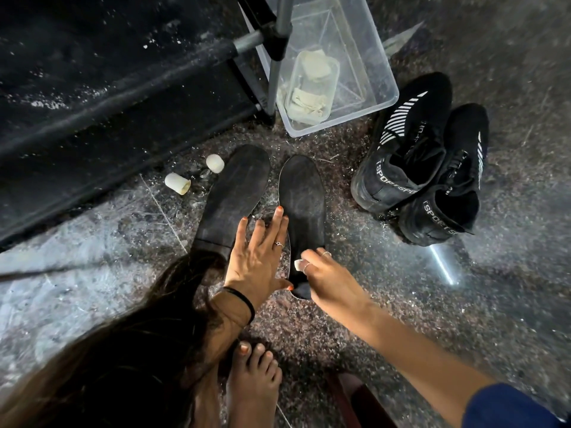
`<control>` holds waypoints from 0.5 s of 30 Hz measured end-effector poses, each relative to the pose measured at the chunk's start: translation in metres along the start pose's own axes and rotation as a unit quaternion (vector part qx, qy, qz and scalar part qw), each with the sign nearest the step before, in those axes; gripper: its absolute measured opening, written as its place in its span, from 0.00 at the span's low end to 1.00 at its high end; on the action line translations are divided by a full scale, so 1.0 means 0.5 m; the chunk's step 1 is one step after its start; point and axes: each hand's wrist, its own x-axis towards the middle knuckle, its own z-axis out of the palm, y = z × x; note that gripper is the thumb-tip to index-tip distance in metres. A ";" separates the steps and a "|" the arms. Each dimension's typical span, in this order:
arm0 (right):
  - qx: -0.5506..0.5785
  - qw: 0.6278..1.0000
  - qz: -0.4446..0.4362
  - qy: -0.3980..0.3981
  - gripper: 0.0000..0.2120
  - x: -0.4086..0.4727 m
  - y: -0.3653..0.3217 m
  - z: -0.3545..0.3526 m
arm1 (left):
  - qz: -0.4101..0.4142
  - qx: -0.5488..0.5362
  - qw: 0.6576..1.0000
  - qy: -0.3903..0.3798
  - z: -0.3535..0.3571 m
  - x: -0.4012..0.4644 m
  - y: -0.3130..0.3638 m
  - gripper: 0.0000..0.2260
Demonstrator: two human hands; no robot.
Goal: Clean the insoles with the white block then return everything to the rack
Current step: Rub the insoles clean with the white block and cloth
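Dim overall. Pale glare washes the stone floor (92, 242) at left and streaks it at right. The rack (108, 88) sits in deep shadow. Edges bend wide-angle; near hair (108, 366) blurs.

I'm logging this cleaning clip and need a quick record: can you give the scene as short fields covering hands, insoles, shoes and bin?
left hand: open, fingers spread, pressing the heel end of the right insole
right hand: pinching a small white block against that insole
left insole: flat on the floor, untouched
shoes: black pair, on the floor to the right
clear bin: by the rack leg, holds a smaller tub with pale pieces
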 end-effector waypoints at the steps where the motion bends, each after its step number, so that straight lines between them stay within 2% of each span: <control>1: 0.007 1.000 -0.013 -0.028 0.10 -0.010 -0.002 0.006 | 0.001 0.004 1.000 -0.001 0.000 0.000 0.001 0.53; 3: -0.022 0.993 -0.084 -0.076 0.15 -0.030 0.005 0.012 | 0.001 0.017 1.000 0.002 -0.002 0.000 0.003 0.52; 5: -0.039 0.990 -0.121 -0.062 0.16 -0.034 0.021 0.005 | 0.000 0.021 1.000 0.006 -0.004 0.001 0.005 0.52; 10: 0.000 1.000 0.015 0.016 0.14 -0.035 0.038 0.001 | 0.005 0.021 1.000 -0.004 -0.009 0.003 0.001 0.50; 14: -0.032 0.997 -0.051 -0.038 0.20 -0.054 0.020 0.028 | 0.007 0.028 1.000 0.002 -0.016 0.006 -0.001 0.47; 15: -0.041 0.997 -0.056 -0.031 0.20 -0.052 0.026 0.026 | 0.005 0.026 1.000 -0.002 -0.017 0.007 0.000 0.46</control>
